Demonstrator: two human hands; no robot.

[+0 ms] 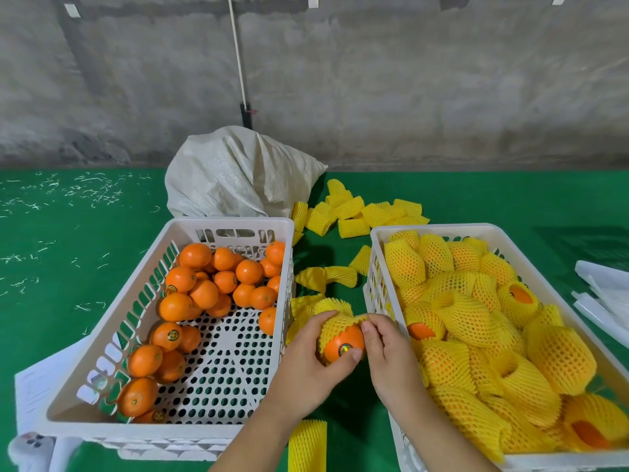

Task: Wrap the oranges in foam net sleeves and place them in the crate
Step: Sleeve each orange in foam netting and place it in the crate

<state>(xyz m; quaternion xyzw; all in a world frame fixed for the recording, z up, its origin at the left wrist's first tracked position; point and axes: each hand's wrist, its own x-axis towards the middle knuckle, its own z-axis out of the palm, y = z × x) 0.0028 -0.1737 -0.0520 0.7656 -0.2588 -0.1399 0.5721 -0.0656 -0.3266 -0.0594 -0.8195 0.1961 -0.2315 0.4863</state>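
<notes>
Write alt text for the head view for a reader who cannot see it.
Two hands pull a yellow foam net sleeve over an orange: the left hand cradles the fruit, the right hand pinches the sleeve's edge. A left crate holds bare oranges; a right crate holds wrapped ones, on a green table.

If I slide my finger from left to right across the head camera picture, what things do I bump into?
White plastic crate of bare oranges → left hand → orange half inside a yellow foam net sleeve → right hand → white plastic crate of sleeved oranges → white sheets at the edge.
</notes>
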